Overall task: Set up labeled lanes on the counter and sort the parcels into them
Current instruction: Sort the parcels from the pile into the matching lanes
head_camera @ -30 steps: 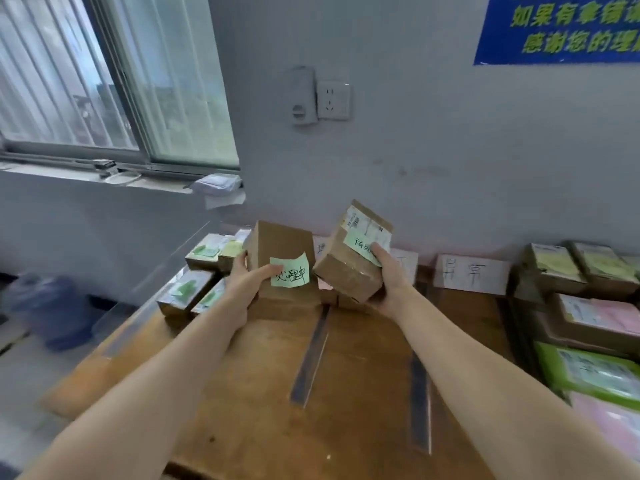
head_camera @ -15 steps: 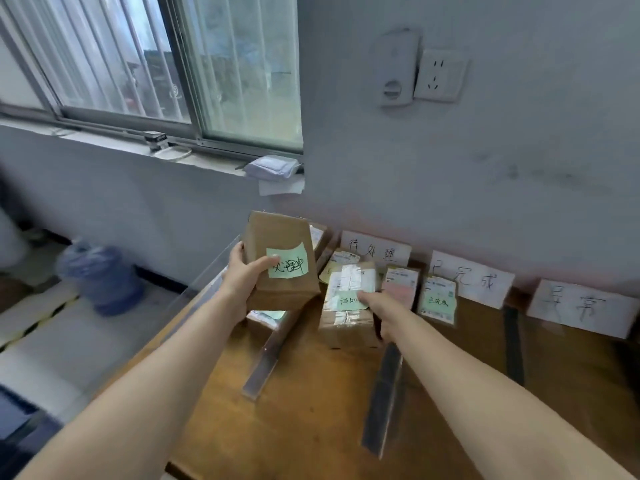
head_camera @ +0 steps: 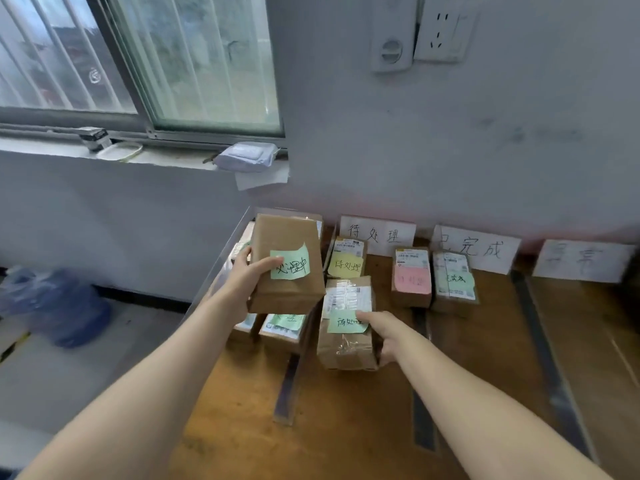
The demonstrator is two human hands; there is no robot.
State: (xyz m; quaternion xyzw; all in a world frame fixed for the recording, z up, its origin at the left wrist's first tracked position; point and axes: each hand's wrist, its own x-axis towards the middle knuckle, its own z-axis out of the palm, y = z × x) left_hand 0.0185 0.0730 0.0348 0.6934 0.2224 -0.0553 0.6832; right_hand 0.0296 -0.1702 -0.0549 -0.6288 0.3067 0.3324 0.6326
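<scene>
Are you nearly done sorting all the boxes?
Done: three white paper lane cards stand by the wall, small brown parcels below two. In hand: right hand grips a taped brown parcel, left hand a green-noted cardboard box. Left: placing that box.

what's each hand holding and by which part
Left hand: raised brown box, by its left edge. Right hand: taped parcel, by its right side.

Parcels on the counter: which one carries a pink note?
The small back-row parcel immediately left of the green-noted parcel by the 已完成 sign; other notes are green or yellow.
</scene>
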